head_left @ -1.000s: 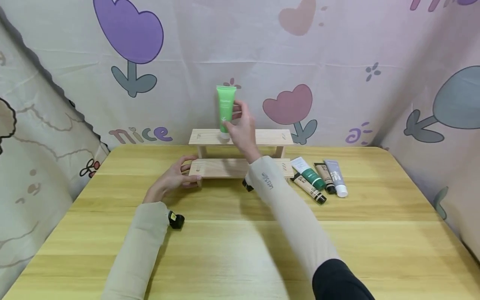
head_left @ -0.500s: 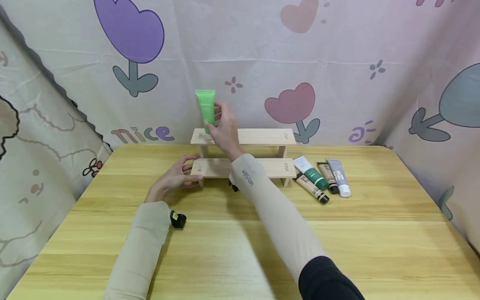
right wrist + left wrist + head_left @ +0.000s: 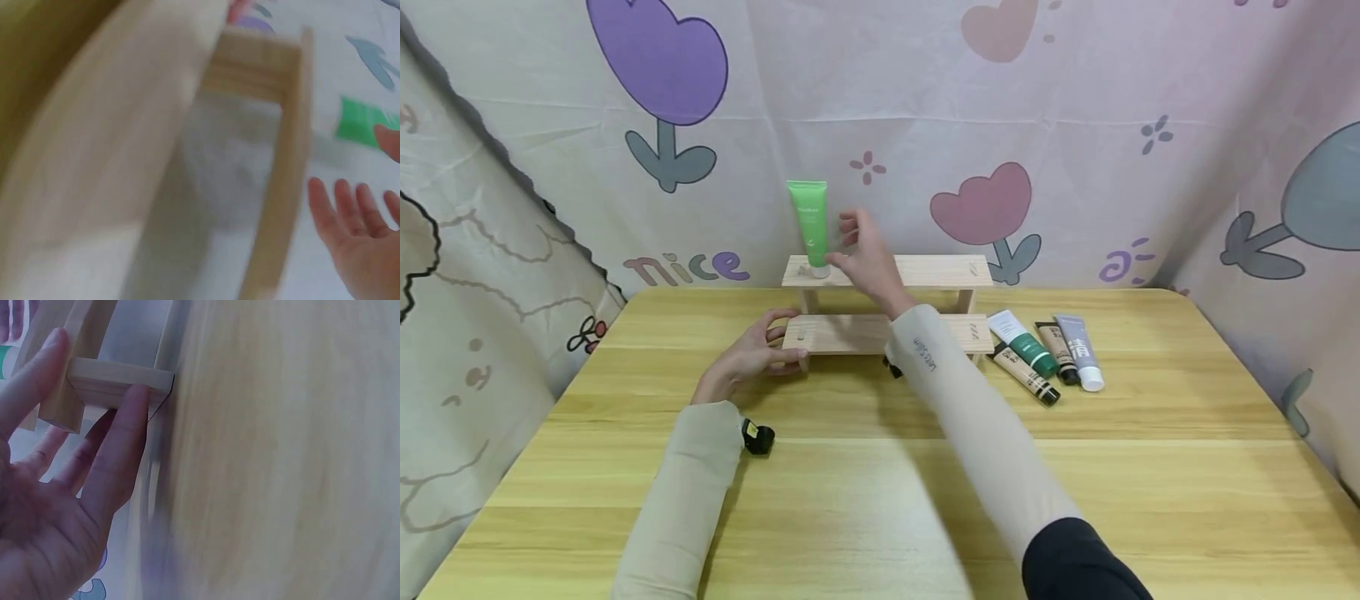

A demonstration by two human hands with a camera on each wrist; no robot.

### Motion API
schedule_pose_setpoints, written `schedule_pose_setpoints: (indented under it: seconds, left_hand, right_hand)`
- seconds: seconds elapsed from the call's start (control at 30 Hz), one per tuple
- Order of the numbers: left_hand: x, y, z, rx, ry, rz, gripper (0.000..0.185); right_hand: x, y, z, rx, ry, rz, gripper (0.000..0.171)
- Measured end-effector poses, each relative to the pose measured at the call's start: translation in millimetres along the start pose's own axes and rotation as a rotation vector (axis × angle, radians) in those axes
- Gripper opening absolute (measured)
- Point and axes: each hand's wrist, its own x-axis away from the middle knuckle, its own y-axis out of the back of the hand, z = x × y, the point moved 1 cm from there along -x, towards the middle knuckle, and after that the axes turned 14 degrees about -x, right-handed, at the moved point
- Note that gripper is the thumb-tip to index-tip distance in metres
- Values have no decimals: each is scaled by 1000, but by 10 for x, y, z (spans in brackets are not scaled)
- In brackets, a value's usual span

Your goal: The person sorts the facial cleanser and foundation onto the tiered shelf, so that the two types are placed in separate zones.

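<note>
Head view: green tube (image 3: 808,218) stands upright, cap down, on the top step of the wooden two-step rack (image 3: 925,271), at that step's left end. Right hand (image 3: 867,254) is just beside the tube on its right, fingers spread and relaxed, let go, not touching the tube as far as visible. Right wrist view, blurred: green tube (image 3: 365,121) apart from the open palm (image 3: 362,234), fingers straight.

Left hand (image 3: 752,354) rests on the worktop (image 3: 880,492) at the rack's lower-step left end; thumb and fingers pinch that end of the board. Left wrist view confirms: fingers (image 3: 119,444) pressed on the front edge of the rack (image 3: 119,378), thumb on the other side.

Right of the rack, four tubes lie side by side on the worktop: white-and-green tube (image 3: 1019,342), beige tube (image 3: 1026,377), tan tube with black cap (image 3: 1055,353), grey tube with white cap (image 3: 1079,352).

Behind the rack, cloth backdrop (image 3: 1000,100) with flower prints.
</note>
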Motion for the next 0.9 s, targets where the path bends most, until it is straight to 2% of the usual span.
schedule_pose_setpoints:
  seconds: [0.13, 0.23, 0.37, 0.53, 0.7, 0.9]
  left_hand:
    - [8, 10, -5, -7, 7, -15, 82]
    - [13, 5, -17, -10, 6, -18, 83]
    - [29, 11, -1, -13, 2, -20, 83]
    - [49, 14, 19, -20, 10, -20, 82]
    - [39, 1, 13, -12, 20, -18, 83]
    - [3, -16, 0, -12, 23, -18, 83]
  right_hand:
    - [1, 293, 43, -72, -70, -19, 61]
    - [40, 532, 82, -64, -87, -63, 59]
    - [153, 825, 105, -65, -124, -104, 58]
    - [328, 1199, 41, -121, -166, -125, 57]
    - [471, 1534, -25, -88, -168, -140, 57]
    - [591, 1820, -44, -48, -188, -179, 55]
